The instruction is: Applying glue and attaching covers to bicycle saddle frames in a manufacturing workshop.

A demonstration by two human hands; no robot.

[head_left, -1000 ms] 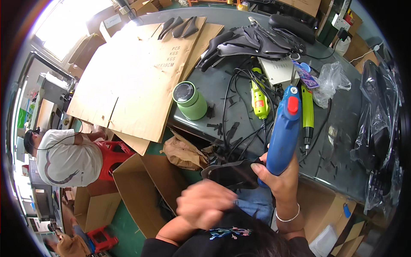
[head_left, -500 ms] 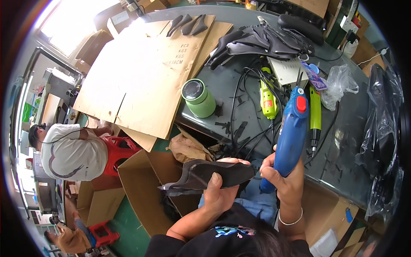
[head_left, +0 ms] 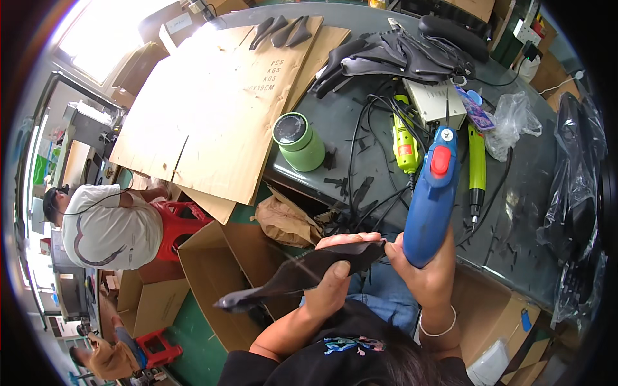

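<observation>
My left hand grips a black bicycle saddle, thumb on its near face and fingers along its far side. The narrow end points down to the left, over an open carton. My right hand is closed around blue electric scissors with a red button, their thin blades pointing away over the table. The thumb and a fingertip of that hand meet the saddle's right end; whether they pinch it I cannot tell. The blades are well apart from the saddle.
On the dark table lie a green jar, two yellow-green power tools with cables, a pale box, black scraps and black saddle pieces. Cardboard sheets extend left. An open carton stands below; another person sits left.
The saddle has swung so its narrow end is lower and farther left, and its face is tilted differently. The scissors have turned slightly, and their blades appear as one thin line.
</observation>
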